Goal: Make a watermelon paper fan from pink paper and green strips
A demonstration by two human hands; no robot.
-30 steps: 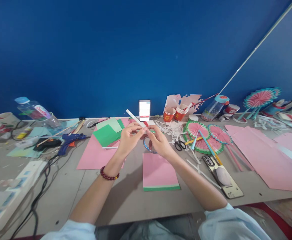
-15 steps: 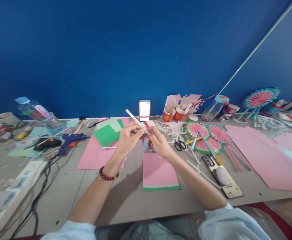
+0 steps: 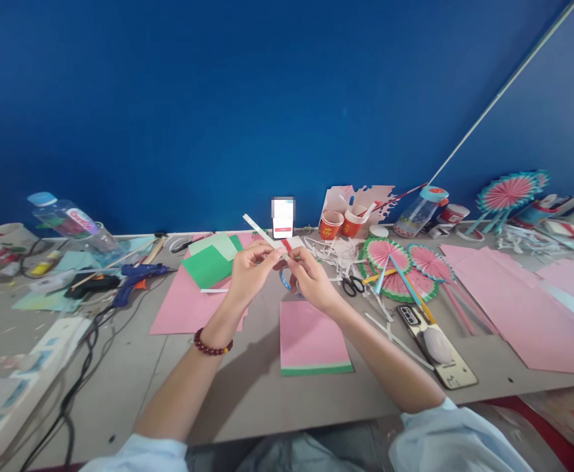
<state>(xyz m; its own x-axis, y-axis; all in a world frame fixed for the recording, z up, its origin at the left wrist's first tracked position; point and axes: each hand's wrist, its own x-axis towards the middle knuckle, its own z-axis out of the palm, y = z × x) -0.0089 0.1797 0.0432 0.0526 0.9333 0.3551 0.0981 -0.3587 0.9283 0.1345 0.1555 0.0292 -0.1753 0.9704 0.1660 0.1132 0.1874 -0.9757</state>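
Observation:
A narrow white strip (image 3: 256, 227), tape or paper by its look, slants up and left from my fingers. My left hand (image 3: 256, 270) pinches it between thumb and forefinger. Close beside, my right hand (image 3: 310, 275) has its fingertips closed on the strip's lower end; the exact contact is hidden by the fingers. Behind the right hand's fingers shows part of a blue-edged ring, like a tape roll (image 3: 285, 282). Below the hands, a pink paper sheet with a green border (image 3: 315, 337) lies flat on the table.
Green paper (image 3: 208, 265) and pink sheets lie left, near a blue glue gun (image 3: 142, 278). A lit phone (image 3: 283, 219) stands against the wall. Rightward are scissors (image 3: 352, 286), red paper cups (image 3: 331, 226), watermelon-patterned paper fans (image 3: 388, 255) and another phone (image 3: 451, 367).
Both hands keep their pinch at nearly the same spot. The strip's upper end has shifted very slightly left, along with a small shift of the whole view.

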